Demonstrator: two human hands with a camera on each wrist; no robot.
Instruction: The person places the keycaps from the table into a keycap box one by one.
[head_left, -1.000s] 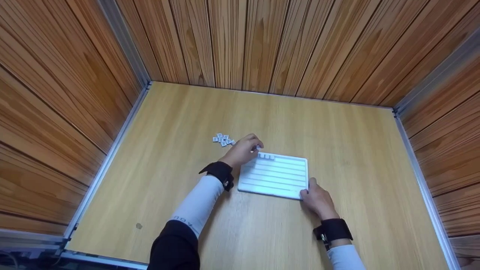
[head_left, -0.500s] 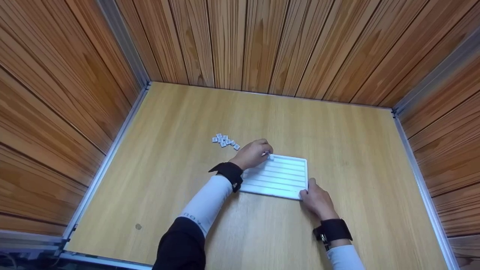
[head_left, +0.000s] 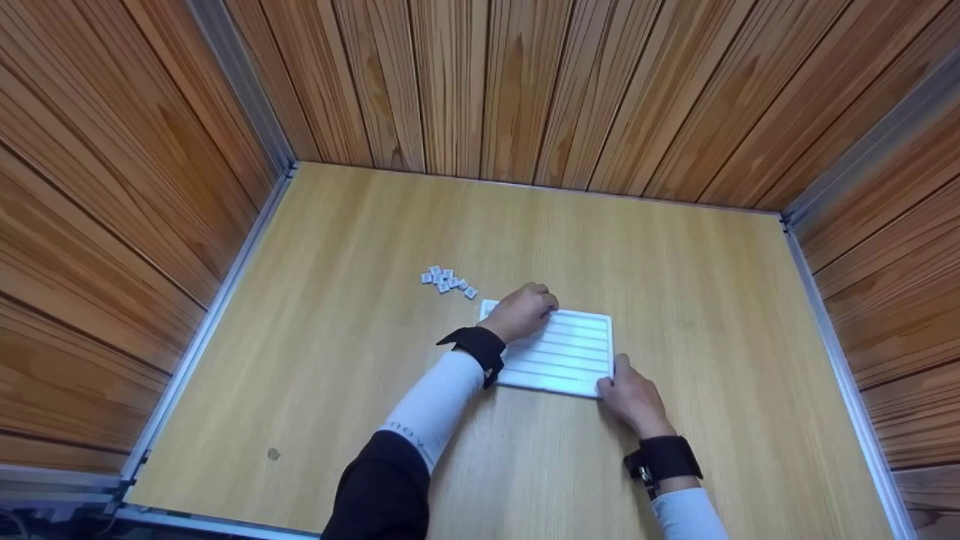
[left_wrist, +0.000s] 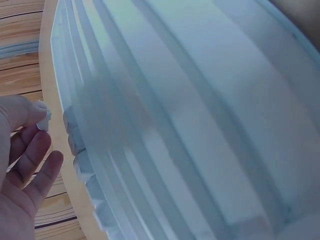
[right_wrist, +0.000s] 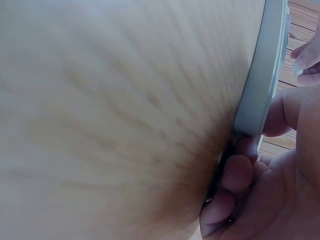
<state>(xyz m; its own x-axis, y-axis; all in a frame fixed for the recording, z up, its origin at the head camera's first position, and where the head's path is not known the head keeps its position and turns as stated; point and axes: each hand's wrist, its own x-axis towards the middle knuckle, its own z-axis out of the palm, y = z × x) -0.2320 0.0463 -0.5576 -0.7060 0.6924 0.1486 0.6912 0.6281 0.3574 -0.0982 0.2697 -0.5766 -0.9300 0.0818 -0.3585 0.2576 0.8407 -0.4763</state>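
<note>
The left hand (head_left: 523, 311) pinches a small tile (left_wrist: 44, 119) over the far left of the white board (head_left: 570, 352), which lies mid-tabletop (head_left: 675, 285); the right hand (head_left: 630, 394) grips its near right corner. Setting the tile seems in hand; next it needs aligning with the top groove. Tile markings are unreadable. Spare tiles (head_left: 447, 280) lie nearby.

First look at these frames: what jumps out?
A white ridged board lies mid-table, the one bright thing inside the wood-panelled enclosure. The left hand sits over its far left corner pinching a small white tile, while the right hand grips its near right corner. A cluster of loose tiles lies on the table just beyond the board, to its left.
</note>
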